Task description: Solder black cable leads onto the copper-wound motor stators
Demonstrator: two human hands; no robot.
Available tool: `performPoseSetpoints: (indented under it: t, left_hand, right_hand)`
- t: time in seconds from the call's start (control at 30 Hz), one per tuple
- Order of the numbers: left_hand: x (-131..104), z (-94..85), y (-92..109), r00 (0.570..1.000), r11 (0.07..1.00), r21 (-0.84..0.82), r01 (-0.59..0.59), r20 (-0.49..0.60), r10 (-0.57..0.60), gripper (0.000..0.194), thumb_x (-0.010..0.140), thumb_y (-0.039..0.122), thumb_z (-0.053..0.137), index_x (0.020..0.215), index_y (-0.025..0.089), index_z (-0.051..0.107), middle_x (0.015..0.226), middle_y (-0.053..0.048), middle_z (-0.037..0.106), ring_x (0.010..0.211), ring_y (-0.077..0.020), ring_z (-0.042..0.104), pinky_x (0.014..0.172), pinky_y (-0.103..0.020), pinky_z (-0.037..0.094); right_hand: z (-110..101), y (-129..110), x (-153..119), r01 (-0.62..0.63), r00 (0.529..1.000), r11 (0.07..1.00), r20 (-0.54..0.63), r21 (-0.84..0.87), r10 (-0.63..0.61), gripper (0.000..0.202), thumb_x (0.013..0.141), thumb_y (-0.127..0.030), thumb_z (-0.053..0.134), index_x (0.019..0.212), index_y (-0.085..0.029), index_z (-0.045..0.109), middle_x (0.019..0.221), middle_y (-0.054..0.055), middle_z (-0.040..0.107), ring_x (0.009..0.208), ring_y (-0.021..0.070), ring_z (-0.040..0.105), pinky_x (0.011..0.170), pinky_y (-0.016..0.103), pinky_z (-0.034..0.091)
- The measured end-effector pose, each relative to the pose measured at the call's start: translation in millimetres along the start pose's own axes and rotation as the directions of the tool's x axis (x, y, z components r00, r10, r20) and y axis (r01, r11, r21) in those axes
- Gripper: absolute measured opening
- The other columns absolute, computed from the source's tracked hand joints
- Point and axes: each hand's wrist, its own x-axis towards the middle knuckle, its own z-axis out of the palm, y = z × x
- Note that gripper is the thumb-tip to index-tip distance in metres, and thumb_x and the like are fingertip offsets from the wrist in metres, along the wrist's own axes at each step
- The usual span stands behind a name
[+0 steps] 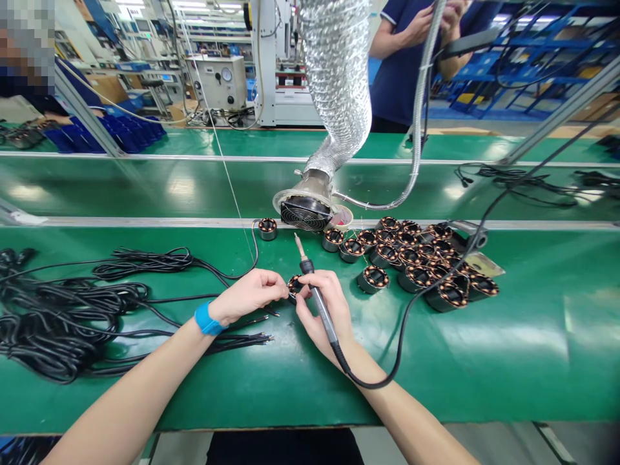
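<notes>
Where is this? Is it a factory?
Probably a factory workshop: a green workbench with rows of copper-wound rings, a soldering iron, and a big silver air hose.

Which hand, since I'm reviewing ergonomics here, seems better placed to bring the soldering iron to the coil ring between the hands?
Probably the right hand: it holds the soldering iron beside the coil ring. The left hand has its fingertips at the ring's opposite side.

Bright overhead light leaves pale glare on the glossy green counter [523,336]; far background soft, left and right edges smeared
</notes>
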Motion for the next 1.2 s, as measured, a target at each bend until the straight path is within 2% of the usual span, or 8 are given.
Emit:
performPoseSetpoints:
  t: [0.2,0.27,0.37,0.5,0.77,0.97,1.13,1.2]
  left_hand:
    - [-0.3,-0.3,0.1,1.0,1.0,0.0,0.002,0.003,-0.002,0.023,0.077,0.037,0.06,0.076,0.015,0.065,0.063,0.003,0.051,0.05,-0.0079,0.036,0.046,-0.022,0.024]
    - [-0.1,-1.0,-0.6,1.0,1.0,0.004,0.006,0.006,-0.006,0.023,0.077,0.037,0.06,0.076,0.015,0.066,0.062,0.004,0.051,0.05,-0.008,0.036,0.046,-0.022,0.024]
    - [0.5,-2.5,-2.1,1.0,1.0,0.013,0.024,0.009,-0.024,0.023,0.078,0.037,0.06,0.076,0.015,0.065,0.06,0.004,0.049,0.049,-0.0077,0.033,0.046,-0.023,0.022]
    - [0.4,-4.0,-3.0,0.999,0.999,0.004,0.038,0.016,-0.038,0.022,0.078,0.036,0.062,0.077,0.014,0.066,0.061,0.004,0.049,0.049,-0.0071,0.031,0.046,-0.022,0.019]
    - [-0.2,-2.4,-1.4,0.999,0.999,-0.028,0.031,0.028,-0.031,0.024,0.079,0.037,0.064,0.077,0.013,0.066,0.059,0.005,0.047,0.05,-0.0073,0.032,0.047,-0.023,0.02]
    - [-0.4,0.7,-0.9,1.0,0.999,-0.048,0.008,0.015,-0.007,0.027,0.081,0.039,0.066,0.078,0.012,0.067,0.057,0.006,0.046,0.049,-0.0069,0.032,0.047,-0.022,0.022]
    - [-1.8,2.4,0.1,1.0,0.999,-0.039,0.019,0.022,-0.018,0.03,0.081,0.041,0.067,0.08,0.012,0.066,0.06,0.004,0.05,0.051,-0.0072,0.035,0.047,-0.022,0.023]
    - [-1.5,2.2,-0.3,1.0,0.999,-0.033,0.02,0.023,-0.019,0.03,0.081,0.042,0.067,0.08,0.012,0.066,0.061,0.003,0.051,0.051,-0.0073,0.036,0.048,-0.021,0.024]
  right_hand:
    - [-7.0,-3.9,3.7,-0.007,0.997,1.0,-0.073,0.001,0.007,0.029,0.089,-0.011,0.057,0.114,-0.025,0.061,0.097,0.004,0.062,0.095,0.0182,0.063,0.088,0.036,0.053]
    - [-12.1,-5.0,3.7,-0.026,0.992,0.999,-0.126,0.019,0.028,0.023,0.091,-0.014,0.057,0.111,-0.025,0.063,0.096,0.004,0.063,0.089,0.0169,0.064,0.083,0.033,0.054]
    - [-19.6,-3.5,0.5,-0.069,0.969,0.996,-0.232,0.064,0.083,0.013,0.094,-0.02,0.054,0.101,-0.024,0.065,0.085,0.001,0.064,0.073,0.0151,0.064,0.068,0.03,0.054]
    - [-25.1,2.2,-6.1,-0.116,0.933,0.991,-0.333,0.073,0.134,0.02,0.096,-0.028,0.048,0.086,-0.022,0.064,0.073,0.002,0.063,0.069,0.0185,0.065,0.062,0.031,0.053]
    - [-26.5,0.5,-13.4,-0.098,0.929,0.986,-0.343,0.133,0.139,0.029,0.093,-0.029,0.046,0.071,-0.021,0.063,0.062,0.003,0.059,0.058,0.0188,0.06,0.054,0.033,0.05]
    - [-26.7,-2.5,-15.5,-0.112,0.913,0.985,-0.377,0.135,0.156,0.033,0.091,-0.03,0.045,0.064,-0.02,0.062,0.056,0.001,0.055,0.057,0.0184,0.06,0.054,0.033,0.048]
    - [-26.2,-2.9,-14.8,-0.115,0.907,0.986,-0.391,0.124,0.155,0.033,0.094,-0.03,0.043,0.07,-0.02,0.063,0.059,0.001,0.057,0.057,0.0176,0.061,0.055,0.032,0.048]
    - [-26.5,-3.3,-11.0,-0.111,0.926,0.989,-0.351,0.093,0.137,0.028,0.095,-0.027,0.044,0.079,-0.02,0.066,0.063,0.001,0.06,0.058,0.0164,0.061,0.057,0.031,0.049]
